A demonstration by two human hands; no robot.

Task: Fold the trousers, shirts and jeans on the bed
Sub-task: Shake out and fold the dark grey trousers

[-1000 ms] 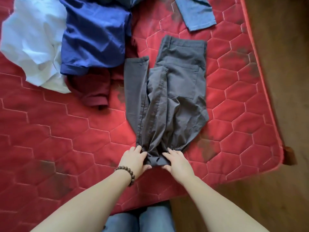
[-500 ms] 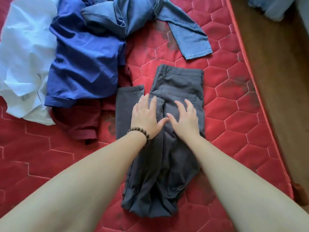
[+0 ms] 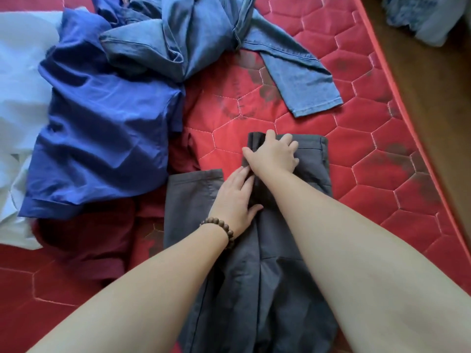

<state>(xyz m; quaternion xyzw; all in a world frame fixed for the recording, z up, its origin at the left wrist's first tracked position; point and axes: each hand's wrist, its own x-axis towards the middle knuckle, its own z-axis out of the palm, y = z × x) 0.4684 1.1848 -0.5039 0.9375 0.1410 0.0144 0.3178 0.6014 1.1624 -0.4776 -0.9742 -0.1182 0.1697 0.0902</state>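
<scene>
head view: the grey trousers (image 3: 257, 263) lie on the red mattress (image 3: 369, 138), long axis running straight away from the person. right hand (image 3: 274, 155) curls over the far waistband; left hand (image 3: 235, 200) presses flat just behind. right is nearer that end.

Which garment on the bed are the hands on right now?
The grey trousers, nearest the camera: both the left hand and right hand are on them. The jeans and blue shirt lie untouched.
</scene>
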